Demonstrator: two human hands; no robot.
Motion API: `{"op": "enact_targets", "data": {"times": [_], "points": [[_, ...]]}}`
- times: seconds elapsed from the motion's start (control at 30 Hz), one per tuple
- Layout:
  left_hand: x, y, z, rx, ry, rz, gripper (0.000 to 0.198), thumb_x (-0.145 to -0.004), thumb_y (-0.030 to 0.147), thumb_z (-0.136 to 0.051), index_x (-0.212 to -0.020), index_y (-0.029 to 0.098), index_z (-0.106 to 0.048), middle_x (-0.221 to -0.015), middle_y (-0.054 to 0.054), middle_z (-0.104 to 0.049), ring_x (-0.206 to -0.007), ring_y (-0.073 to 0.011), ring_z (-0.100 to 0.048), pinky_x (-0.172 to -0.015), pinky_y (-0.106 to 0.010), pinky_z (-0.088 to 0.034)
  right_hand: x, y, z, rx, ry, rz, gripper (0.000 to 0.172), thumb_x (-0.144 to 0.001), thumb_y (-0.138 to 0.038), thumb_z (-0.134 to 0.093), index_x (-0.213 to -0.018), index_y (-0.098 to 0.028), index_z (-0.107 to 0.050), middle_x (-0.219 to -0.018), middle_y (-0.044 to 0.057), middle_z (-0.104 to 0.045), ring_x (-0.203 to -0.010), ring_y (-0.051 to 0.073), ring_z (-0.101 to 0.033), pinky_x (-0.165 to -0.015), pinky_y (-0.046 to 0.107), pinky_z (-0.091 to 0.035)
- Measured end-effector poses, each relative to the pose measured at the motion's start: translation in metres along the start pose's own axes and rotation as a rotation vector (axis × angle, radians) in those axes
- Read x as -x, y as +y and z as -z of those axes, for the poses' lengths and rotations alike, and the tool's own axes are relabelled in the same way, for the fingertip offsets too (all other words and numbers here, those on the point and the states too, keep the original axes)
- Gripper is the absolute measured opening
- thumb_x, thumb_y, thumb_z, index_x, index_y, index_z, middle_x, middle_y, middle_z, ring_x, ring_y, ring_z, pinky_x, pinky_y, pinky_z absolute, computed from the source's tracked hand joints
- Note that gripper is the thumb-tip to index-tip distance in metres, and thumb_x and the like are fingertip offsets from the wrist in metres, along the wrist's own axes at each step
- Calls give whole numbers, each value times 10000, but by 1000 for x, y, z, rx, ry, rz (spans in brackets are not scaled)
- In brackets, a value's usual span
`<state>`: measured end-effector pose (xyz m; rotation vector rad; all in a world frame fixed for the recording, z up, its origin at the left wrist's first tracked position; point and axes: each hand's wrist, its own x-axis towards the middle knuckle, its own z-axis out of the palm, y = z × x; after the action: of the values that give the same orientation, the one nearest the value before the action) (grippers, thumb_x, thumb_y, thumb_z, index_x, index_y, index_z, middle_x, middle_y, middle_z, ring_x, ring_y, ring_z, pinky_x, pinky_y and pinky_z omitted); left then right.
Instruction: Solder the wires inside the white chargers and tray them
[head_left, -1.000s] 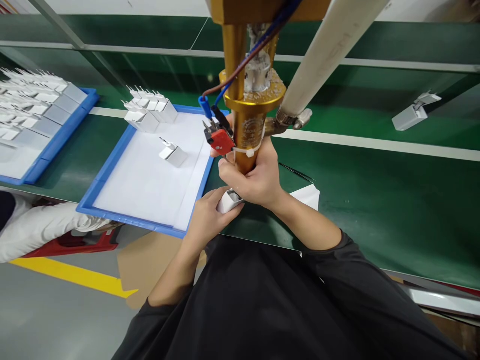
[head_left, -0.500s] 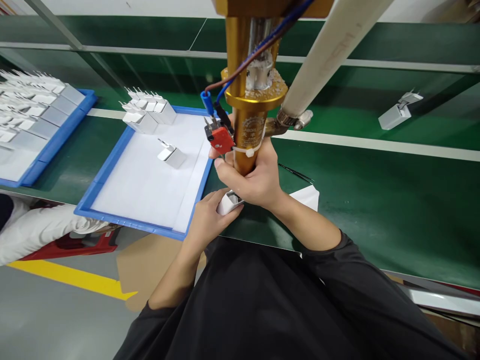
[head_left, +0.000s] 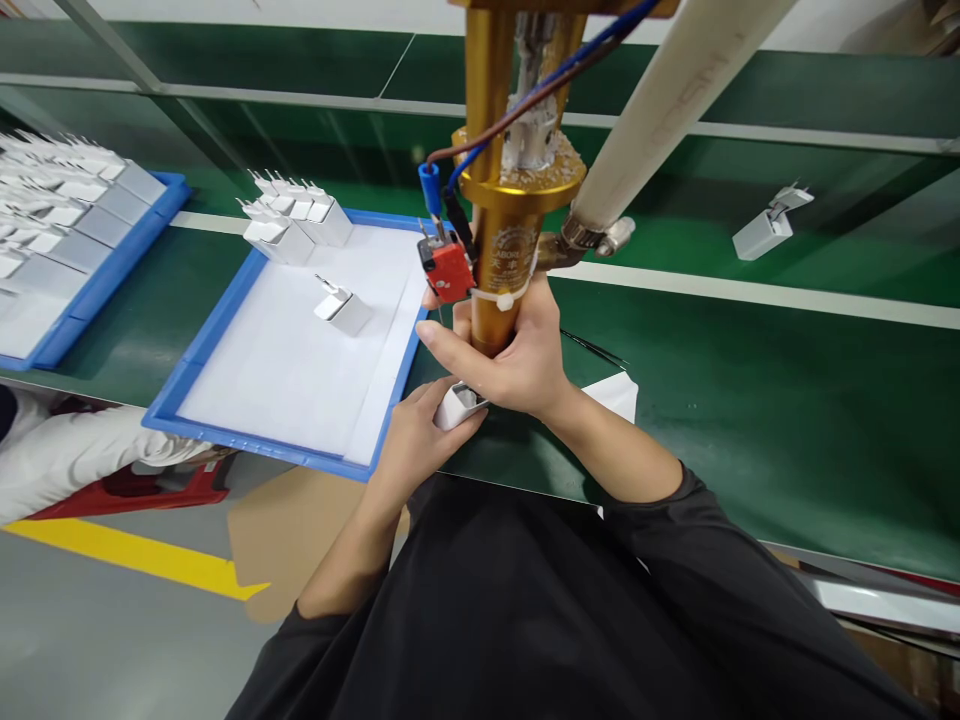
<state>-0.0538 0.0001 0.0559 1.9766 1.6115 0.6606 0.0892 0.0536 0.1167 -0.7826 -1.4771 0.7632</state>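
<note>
My right hand [head_left: 517, 355] is wrapped round the lower barrel of a gold-coloured metal dispensing gun [head_left: 506, 250], its thumb stretched out to the left. A red switch [head_left: 450, 270] with blue and brown wires is tied to the barrel, just above the thumb. Below, my left hand [head_left: 416, 430] grips a small white plastic housing [head_left: 455, 408] with its open end up, under the gun's lower end. The tip of the gun is hidden by my right hand.
Left of my hands, a blue tray [head_left: 247, 450] holds several white housings [head_left: 296, 222] and a single housing [head_left: 343, 308]. A fuller tray [head_left: 112, 280] stands farther left. Black tweezers [head_left: 592, 348] and white paper [head_left: 615, 395] lie to the right. One housing [head_left: 763, 235] sits at the far right.
The gun has shifted slightly right and down in view. My right thumb has stretched out, away from the red switch. The housing at the far right has moved left. My left hand has hardly moved.
</note>
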Motion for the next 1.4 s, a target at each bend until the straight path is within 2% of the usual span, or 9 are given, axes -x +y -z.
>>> {"op": "enact_targets", "data": {"times": [0.13,0.27,0.5,0.6,0.73,1.0,1.2,1.3,1.4], "points": [[-2,-4,-7,47,0,12,386,-796,429,-679,-1103,196,-674,-861,-45,-716,-745,-209,-671,-649,-293,-494,0,-1,0,-17,17,8,277,-801,-328,-674,-969,-212,-487,-822,-15,-598,-516,53,-418,-545,280,-458],[-3,-5,-30,228,-6,15,346,-793,364,-676,-1085,181,-645,-851,-34,-713,-696,-183,-656,-629,-276,-489,1,-2,-1,-19,3,-14,281,-817,-343,-658,-1000,-222,-482,-883,-5,-612,-490,43,-412,-510,276,-434],[-4,8,-61,444,77,-19,452,-773,353,-679,-1166,171,-548,-1030,-64,-698,-903,-223,-666,-777,-313,-522,6,-5,-3,-16,17,-65,307,-804,-339,-666,-1010,-235,-462,-803,-20,-589,-488,58,-416,-551,296,-481],[-6,13,-63,472,132,-21,426,-760,393,-679,-1096,171,-540,-979,-57,-684,-857,-212,-653,-792,-324,-516,8,-4,-4,-37,12,-51,242,-833,-309,-607,-1008,-241,-455,-745,-34,-547,-501,69,-420,-571,298,-493],[-6,14,-66,490,181,21,378,-731,445,-694,-946,189,-517,-866,-31,-649,-761,-186,-620,-755,-317,-507,9,-3,-3,-79,32,-8,248,-824,-269,-569,-1035,-244,-439,-819,-26,-560,-508,57,-415,-572,283,-486],[-6,13,-69,491,173,58,363,-712,394,-692,-956,189,-517,-883,-47,-658,-800,-204,-640,-718,-311,-504,8,2,-4,-116,50,-15,294,-817,-276,-546,-1086,-250,-430,-845,-23,-568,-583,67,-499,-593,254,-500],[-6,12,-71,492,188,36,370,-718,391,-702,-969,189,-518,-879,-44,-659,-788,-194,-638,-722,-308,-510,8,-3,-4,-56,57,17,244,-831,-276,-566,-1031,-250,-428,-723,-53,-479,-480,41,-359,-512,242,-423],[-5,12,-71,484,188,54,361,-715,402,-701,-945,191,-521,-846,-33,-652,-751,-186,-630,-664,-292,-498,8,-3,-3,-36,42,23,132,-876,-268,-490,-995,-244,-437,-705,-49,-453,-493,50,-383,-506,242,-416],[-6,13,-71,485,195,48,375,-707,406,-706,-950,187,-523,-857,-37,-653,-761,-189,-634,-664,-292,-498,8,-4,-3,-46,49,23,160,-878,-269,-490,-1022,-246,-425,-749,-43,-478,-498,46,-398,-497,241,-413]]}}
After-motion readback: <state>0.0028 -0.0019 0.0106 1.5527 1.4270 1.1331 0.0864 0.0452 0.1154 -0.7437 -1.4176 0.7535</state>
